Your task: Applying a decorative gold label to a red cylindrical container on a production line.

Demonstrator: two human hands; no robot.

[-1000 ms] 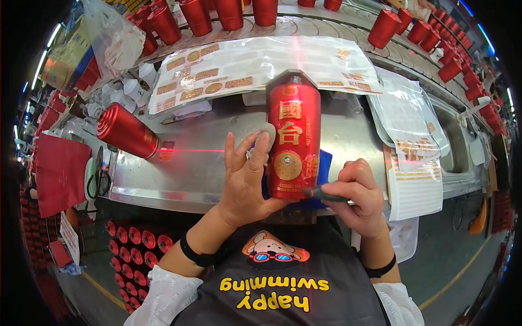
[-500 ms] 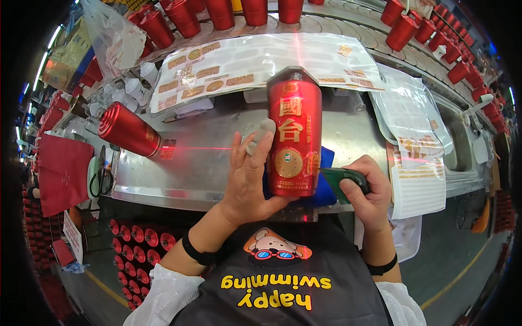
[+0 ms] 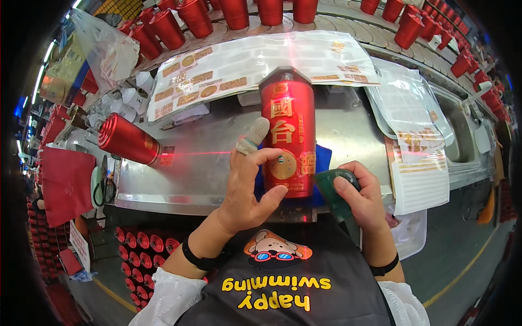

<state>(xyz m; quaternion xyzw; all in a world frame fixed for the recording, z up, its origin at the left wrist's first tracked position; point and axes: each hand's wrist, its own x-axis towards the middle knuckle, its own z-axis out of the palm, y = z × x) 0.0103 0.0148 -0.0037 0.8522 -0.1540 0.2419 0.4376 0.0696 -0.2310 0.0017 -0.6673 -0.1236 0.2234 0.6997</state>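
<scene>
A red bottle [image 3: 293, 103] with gold lettering and a dark, angular end lies lengthwise before me, partly over a blue pad [image 3: 324, 158]. My left hand [image 3: 239, 190] is at its left side with fingers apart; one fingertip touches the round gold label [image 3: 284, 167], and the thumb lies by the lower edge. A fabric finger cover [image 3: 254, 136] sits on one raised finger. In my right hand [image 3: 364, 193] is a dark green scraper [image 3: 331, 190], gripped between thumb and fingers, its edge close to the bottle's lower right side.
Another red bottle [image 3: 128, 138] lies tilted on the steel table [image 3: 201, 174] at left. Sheets of gold labels [image 3: 234, 62] spread behind, with more sheets [image 3: 416, 174] at right. Red bottles line a conveyor [image 3: 348, 22] beyond. A sink [image 3: 462, 133] is at far right.
My left hand has loosened from the bottle's side, and a fingertip now touches the round label. The scraper has tilted and shifted slightly left and down in my right hand.
</scene>
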